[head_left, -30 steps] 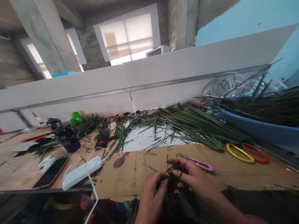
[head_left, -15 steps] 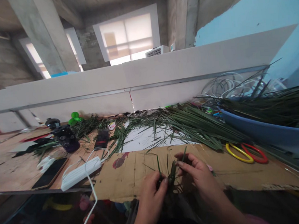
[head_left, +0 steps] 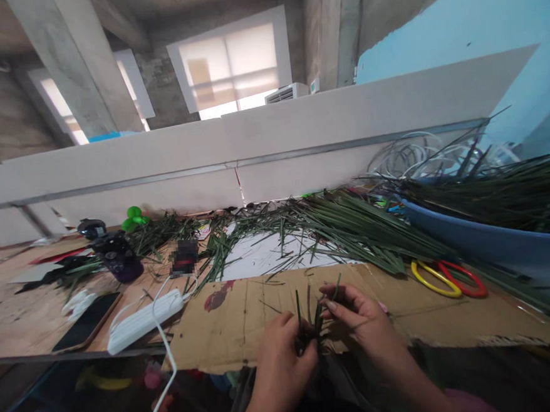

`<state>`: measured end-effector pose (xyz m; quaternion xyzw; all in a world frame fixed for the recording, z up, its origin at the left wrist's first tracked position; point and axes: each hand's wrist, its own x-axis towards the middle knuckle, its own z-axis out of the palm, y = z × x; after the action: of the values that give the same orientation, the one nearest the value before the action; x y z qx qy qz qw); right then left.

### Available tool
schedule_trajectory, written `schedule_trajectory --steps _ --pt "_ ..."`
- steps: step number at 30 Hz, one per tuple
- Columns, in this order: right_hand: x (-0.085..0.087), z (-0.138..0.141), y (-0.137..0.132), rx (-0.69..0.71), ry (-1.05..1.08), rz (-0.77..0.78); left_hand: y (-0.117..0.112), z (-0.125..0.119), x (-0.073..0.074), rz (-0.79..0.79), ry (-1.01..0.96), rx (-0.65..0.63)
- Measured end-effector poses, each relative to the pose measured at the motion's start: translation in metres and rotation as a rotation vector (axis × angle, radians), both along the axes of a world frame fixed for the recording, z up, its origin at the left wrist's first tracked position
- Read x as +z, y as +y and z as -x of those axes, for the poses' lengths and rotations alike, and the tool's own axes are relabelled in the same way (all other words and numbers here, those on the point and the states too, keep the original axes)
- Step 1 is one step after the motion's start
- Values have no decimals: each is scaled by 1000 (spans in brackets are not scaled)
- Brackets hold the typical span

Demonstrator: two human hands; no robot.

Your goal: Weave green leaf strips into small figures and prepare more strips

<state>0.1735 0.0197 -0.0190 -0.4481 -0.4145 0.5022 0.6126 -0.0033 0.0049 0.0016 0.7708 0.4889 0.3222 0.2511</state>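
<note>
A small bundle of green palm leaf strips (head_left: 319, 319) is between my hands, above the near edge of a flat cardboard sheet (head_left: 209, 336). My left hand (head_left: 287, 349) is closed around the lower part of the bundle, with strip ends poking up past its fingers. My right hand (head_left: 355, 316) pinches a strip between thumb and forefinger at the bundle's right side, and the strip's tip rises above the fingers. Where the strips cross inside my left hand is hidden.
Scissors with yellow and red handles (head_left: 463, 279) lie right on the cardboard. Behind are heaped palm leaves (head_left: 361, 225) and a blue tub (head_left: 469, 227) of leaves. To the left are a power strip (head_left: 145, 320), a phone (head_left: 88, 322) and a dark bottle (head_left: 118, 258).
My left hand has turned and shifted slightly right around the leaf strips. My right hand stays pinched on its strip, moved only a little. The whole view has slid slightly left.
</note>
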Motion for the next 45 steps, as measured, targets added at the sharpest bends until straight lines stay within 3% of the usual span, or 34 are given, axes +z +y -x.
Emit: schedule_trajectory --steps 10,17,21,25,28,33,39,45 --pt "-1 0 -2 -28 -127 -20 -1 2 -1 71 -120 -44" --pt "-3 -13 -3 -121 -613 -187 1 3 -10 181 -302 -3" --pt "-2 -15 -9 -304 -824 -316 1 3 -10 227 -361 11" --pt "4 -10 -22 -498 -836 -387 3 3 -11 248 -389 3" --pt "10 -7 -35 -539 -809 -417 3 3 -11 244 -409 -10" --pt "11 -6 -47 -424 -756 -422 4 3 -11 261 -439 -10" --pt "5 2 -38 21 -668 -263 4 2 -11 276 -468 -42" --pt "-1 9 -26 85 -294 -137 9 4 -13 314 -569 -54"
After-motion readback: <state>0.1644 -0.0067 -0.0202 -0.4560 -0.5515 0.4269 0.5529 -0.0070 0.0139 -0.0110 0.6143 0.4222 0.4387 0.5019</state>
